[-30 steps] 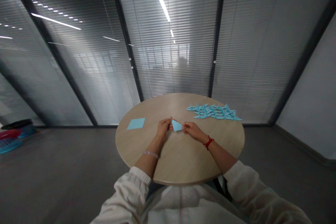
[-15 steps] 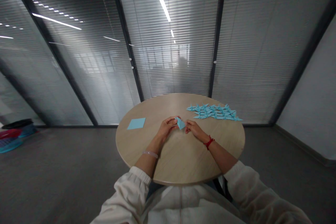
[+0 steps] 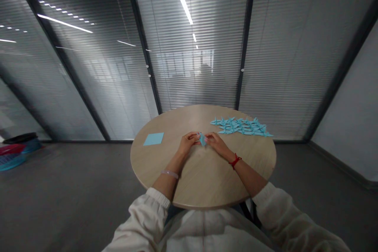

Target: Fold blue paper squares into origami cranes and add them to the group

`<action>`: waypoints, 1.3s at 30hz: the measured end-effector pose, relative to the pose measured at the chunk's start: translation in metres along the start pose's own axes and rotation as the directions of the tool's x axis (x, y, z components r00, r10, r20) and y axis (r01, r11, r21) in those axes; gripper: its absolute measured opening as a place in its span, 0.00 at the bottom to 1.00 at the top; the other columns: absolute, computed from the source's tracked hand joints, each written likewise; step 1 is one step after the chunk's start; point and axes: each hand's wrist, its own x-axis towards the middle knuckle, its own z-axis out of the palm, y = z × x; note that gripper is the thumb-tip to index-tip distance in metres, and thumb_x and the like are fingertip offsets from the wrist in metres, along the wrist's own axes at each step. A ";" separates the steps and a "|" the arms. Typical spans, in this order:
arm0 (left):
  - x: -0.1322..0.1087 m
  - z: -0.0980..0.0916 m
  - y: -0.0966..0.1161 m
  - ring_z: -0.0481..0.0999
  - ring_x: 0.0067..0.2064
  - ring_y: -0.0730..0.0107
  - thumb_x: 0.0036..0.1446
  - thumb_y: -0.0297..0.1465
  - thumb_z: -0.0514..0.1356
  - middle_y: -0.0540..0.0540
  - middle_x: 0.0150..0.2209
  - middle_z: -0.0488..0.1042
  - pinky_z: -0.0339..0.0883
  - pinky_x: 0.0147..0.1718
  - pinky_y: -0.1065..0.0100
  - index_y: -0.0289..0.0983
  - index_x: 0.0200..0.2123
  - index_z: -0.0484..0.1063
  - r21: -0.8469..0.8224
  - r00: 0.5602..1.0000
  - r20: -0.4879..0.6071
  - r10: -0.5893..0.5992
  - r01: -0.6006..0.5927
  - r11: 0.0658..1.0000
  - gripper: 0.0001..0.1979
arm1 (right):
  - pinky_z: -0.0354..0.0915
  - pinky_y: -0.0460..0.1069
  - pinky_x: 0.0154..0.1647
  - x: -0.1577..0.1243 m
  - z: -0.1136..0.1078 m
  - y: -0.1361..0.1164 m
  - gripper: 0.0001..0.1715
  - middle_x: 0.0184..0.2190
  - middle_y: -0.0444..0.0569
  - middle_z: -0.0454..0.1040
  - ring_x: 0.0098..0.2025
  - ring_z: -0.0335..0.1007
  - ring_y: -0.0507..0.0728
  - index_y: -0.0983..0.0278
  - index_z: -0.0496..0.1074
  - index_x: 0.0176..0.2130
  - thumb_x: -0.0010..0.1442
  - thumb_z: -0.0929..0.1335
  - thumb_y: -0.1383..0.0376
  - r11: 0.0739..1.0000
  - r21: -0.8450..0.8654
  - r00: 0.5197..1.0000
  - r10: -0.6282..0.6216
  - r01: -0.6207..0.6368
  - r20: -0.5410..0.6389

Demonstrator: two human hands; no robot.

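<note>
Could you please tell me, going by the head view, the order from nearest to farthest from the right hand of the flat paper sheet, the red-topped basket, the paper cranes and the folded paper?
1. Folded paper: held, just left of the right hand.
2. Paper cranes: on the table, right side.
3. Flat paper sheet: table's left side.
4. Red-topped basket: far left, off the table.

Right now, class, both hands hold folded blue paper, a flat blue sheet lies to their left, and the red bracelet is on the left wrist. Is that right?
Not quite: the head view shows the red bracelet on the right wrist, not the left. The left hand and right hand do hold folded blue paper, and a flat blue sheet lies to their left.
</note>
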 end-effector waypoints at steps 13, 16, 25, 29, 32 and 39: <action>-0.003 0.007 0.002 0.76 0.33 0.66 0.34 0.39 0.72 0.42 0.31 0.79 0.69 0.37 0.65 0.32 0.33 0.77 0.160 0.992 0.112 0.048 -0.066 0.985 0.22 | 0.59 0.48 0.37 -0.006 0.004 -0.016 0.15 0.29 0.44 0.67 0.33 0.63 0.53 0.62 0.65 0.28 0.53 0.69 0.55 0.992 -0.126 0.998 -0.024 0.030 0.054; -0.004 0.008 0.003 0.76 0.34 0.65 0.36 0.40 0.71 0.42 0.32 0.79 0.69 0.38 0.64 0.32 0.33 0.77 0.154 0.993 0.108 0.054 -0.070 0.986 0.21 | 0.60 0.48 0.37 -0.005 0.004 -0.012 0.15 0.29 0.43 0.68 0.33 0.64 0.53 0.62 0.66 0.30 0.55 0.68 0.53 0.999 -0.047 0.997 -0.008 0.012 0.071; -0.001 0.004 0.000 0.75 0.36 0.66 0.41 0.42 0.69 0.42 0.36 0.78 0.69 0.41 0.63 0.33 0.38 0.76 0.137 0.995 0.053 0.087 -0.094 0.986 0.23 | 0.63 0.49 0.38 0.001 0.002 0.004 0.15 0.32 0.46 0.74 0.34 0.69 0.55 0.64 0.68 0.34 0.56 0.65 0.54 0.994 0.091 0.997 0.057 -0.062 0.058; -0.002 0.004 -0.003 0.75 0.37 0.67 0.41 0.37 0.69 0.41 0.41 0.76 0.69 0.38 0.66 0.34 0.44 0.73 0.187 0.991 0.057 0.119 -0.127 0.974 0.25 | 0.64 0.49 0.37 0.003 0.002 0.007 0.12 0.29 0.47 0.74 0.32 0.70 0.55 0.64 0.69 0.32 0.53 0.67 0.57 0.987 0.131 0.996 0.090 -0.091 0.018; -0.003 0.004 -0.005 0.74 0.33 0.70 0.41 0.35 0.69 0.44 0.36 0.77 0.67 0.34 0.69 0.35 0.51 0.68 0.275 0.991 0.084 0.105 -0.124 0.953 0.31 | 0.64 0.49 0.36 0.002 0.000 0.002 0.11 0.28 0.46 0.74 0.31 0.69 0.54 0.64 0.70 0.30 0.51 0.69 0.58 0.981 0.173 0.996 0.086 -0.090 0.034; -0.001 0.000 -0.007 0.72 0.28 0.71 0.39 0.34 0.69 0.47 0.29 0.76 0.62 0.29 0.72 0.33 0.39 0.75 0.414 0.992 0.089 0.087 -0.116 0.903 0.21 | 0.62 0.47 0.32 0.000 -0.001 -0.003 0.12 0.26 0.45 0.74 0.29 0.67 0.53 0.65 0.72 0.29 0.49 0.70 0.58 0.970 0.213 0.993 0.111 -0.119 0.052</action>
